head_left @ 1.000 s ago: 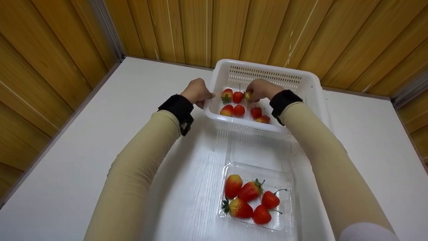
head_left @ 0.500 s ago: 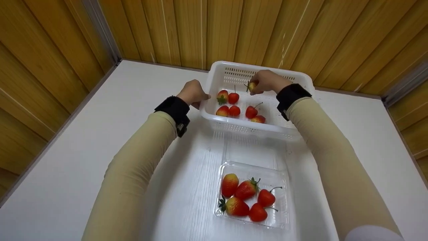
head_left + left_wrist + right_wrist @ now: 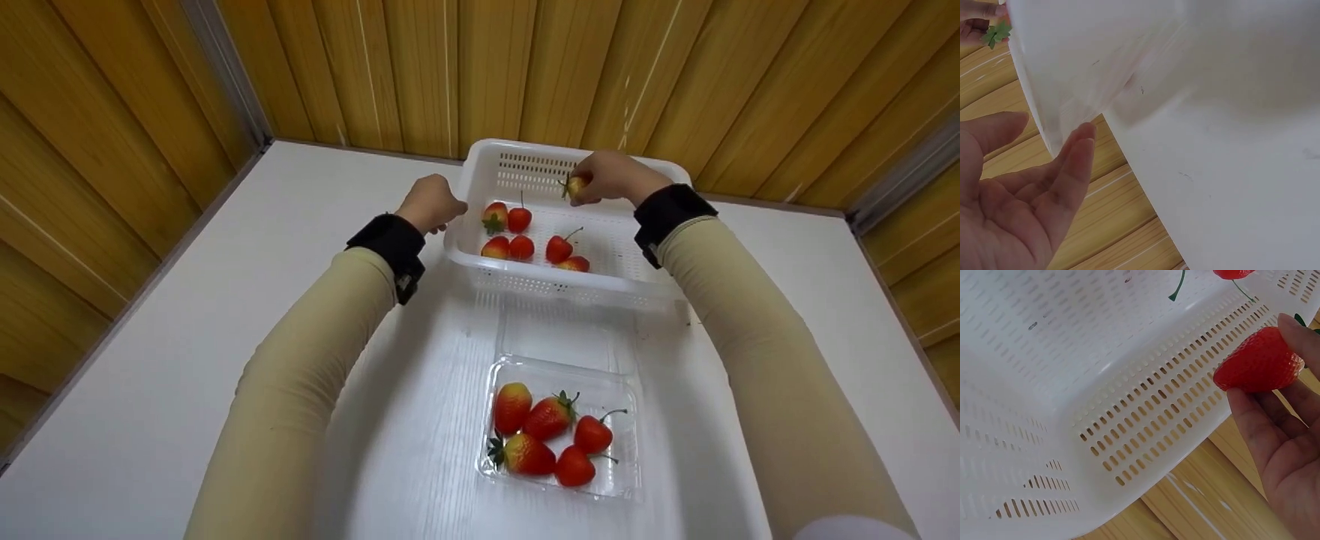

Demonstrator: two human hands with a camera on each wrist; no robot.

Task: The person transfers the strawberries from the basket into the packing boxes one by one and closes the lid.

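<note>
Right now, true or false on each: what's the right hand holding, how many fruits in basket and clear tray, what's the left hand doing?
1. The right hand pinches a strawberry above the white basket. True.
2. The clear tray holds three fruits. False: five.
3. Six fruits lie in the basket. True.
4. The left hand holds a strawberry. False: it holds no fruit; its fingers are at the basket's left wall.
</note>
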